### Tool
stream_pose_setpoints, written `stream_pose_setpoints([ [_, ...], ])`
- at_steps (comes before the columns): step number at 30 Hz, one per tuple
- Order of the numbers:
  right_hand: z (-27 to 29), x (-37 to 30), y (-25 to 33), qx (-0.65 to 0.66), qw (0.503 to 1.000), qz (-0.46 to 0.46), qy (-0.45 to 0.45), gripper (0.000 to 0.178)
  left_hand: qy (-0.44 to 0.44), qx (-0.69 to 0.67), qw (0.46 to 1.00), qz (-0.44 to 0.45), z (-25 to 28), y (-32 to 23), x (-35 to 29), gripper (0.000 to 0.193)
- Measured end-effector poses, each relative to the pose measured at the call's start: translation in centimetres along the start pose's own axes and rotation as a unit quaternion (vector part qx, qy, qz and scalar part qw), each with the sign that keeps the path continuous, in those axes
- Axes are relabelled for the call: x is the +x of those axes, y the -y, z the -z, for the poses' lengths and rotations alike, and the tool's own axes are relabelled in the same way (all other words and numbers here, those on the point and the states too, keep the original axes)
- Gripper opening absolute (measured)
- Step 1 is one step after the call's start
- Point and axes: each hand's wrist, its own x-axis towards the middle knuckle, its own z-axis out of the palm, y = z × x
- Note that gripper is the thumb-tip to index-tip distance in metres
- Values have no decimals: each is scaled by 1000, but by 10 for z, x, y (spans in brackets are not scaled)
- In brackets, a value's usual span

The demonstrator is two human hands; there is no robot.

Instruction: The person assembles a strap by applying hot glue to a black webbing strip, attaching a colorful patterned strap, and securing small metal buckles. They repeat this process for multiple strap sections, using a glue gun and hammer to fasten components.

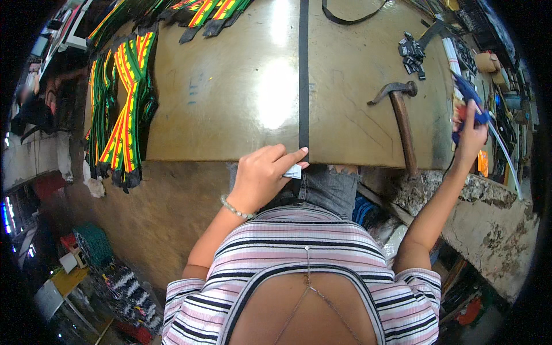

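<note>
At the near table edge, my left hand [265, 172] is closed with a small folded white label [294, 171] in its fingers. The outstretched index finger of that hand presses on a flat black strap [303, 80], which runs straight away from me across the table. Far out to the right, my right hand [472, 137] is wrapped round a blue glue gun [472, 95]. A long whitish glue stick [506, 152] sticks out of the gun and hangs down past the table's side. Part of the gun is hidden by my fingers.
On the brown table [224, 115], a hammer [401, 115] lies to the right, its handle over the front edge. Black buckles [411, 54] are heaped beyond it. Patterned green, yellow and red straps [125, 103] hang over the left side. A black loop [353, 20] lies far back.
</note>
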Motion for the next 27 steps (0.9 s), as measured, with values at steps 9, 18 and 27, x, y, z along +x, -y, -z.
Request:
stream_pose_setpoints([
  [9,-138,-73,107,-7,888,185,422,43,-32,-20,999,1,-3,1,1,29],
  [18,-149,-65,106,-68,859,217,459,43,-36,-27,999,-5,-4,3,0,30],
  [27,-166,-45,114,-64,860,238,446,41,-31,-22,999,-13,-2,2,0,29],
])
